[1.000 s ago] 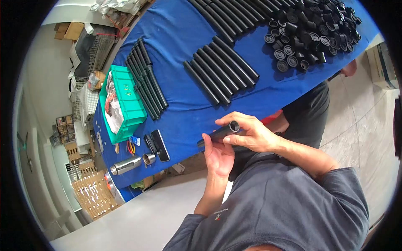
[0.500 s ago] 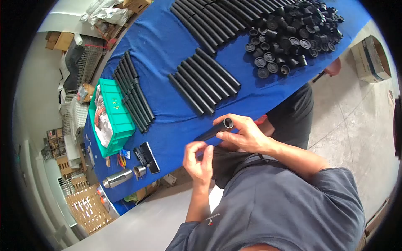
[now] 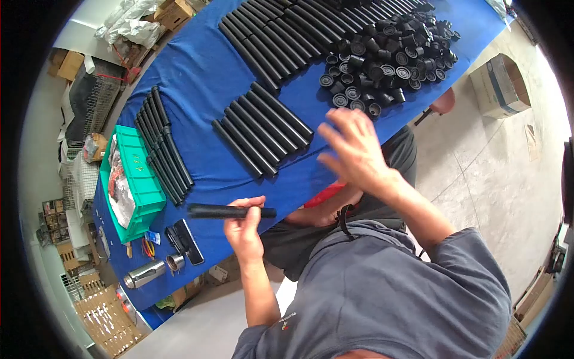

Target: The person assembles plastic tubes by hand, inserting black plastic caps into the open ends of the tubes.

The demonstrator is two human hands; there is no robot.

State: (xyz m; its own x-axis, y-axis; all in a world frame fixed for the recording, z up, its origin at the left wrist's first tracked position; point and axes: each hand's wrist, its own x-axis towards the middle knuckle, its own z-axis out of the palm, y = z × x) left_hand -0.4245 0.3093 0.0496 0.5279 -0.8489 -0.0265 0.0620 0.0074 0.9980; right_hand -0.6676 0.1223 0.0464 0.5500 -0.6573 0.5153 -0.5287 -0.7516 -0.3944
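My left hand (image 3: pixel 244 233) is closed around a black tube (image 3: pixel 209 211), which lies roughly level across the fingers near the table's front edge. My right hand (image 3: pixel 356 146) is raised with its fingers spread, nothing in it, just in front of a heap of black round caps (image 3: pixel 382 69). Some caps lie with their ringed faces up, others on their sides. Between the two hands and further back, a row of black tubes (image 3: pixel 263 128) rests side by side on the blue cloth.
More black tubes (image 3: pixel 281 36) fill the table's far side, and a smaller stack (image 3: pixel 161 143) lies at the left. Beside it stand a green crate (image 3: pixel 140 200), a phone (image 3: pixel 189 242) and a steel flask (image 3: pixel 144 273). A cardboard box (image 3: pixel 499 87) is on the floor at right.
The right hand has let go of the tube and moved up toward the caps, fingers opening. The left hand has taken the tube and moved left with it. The view has shifted slightly.
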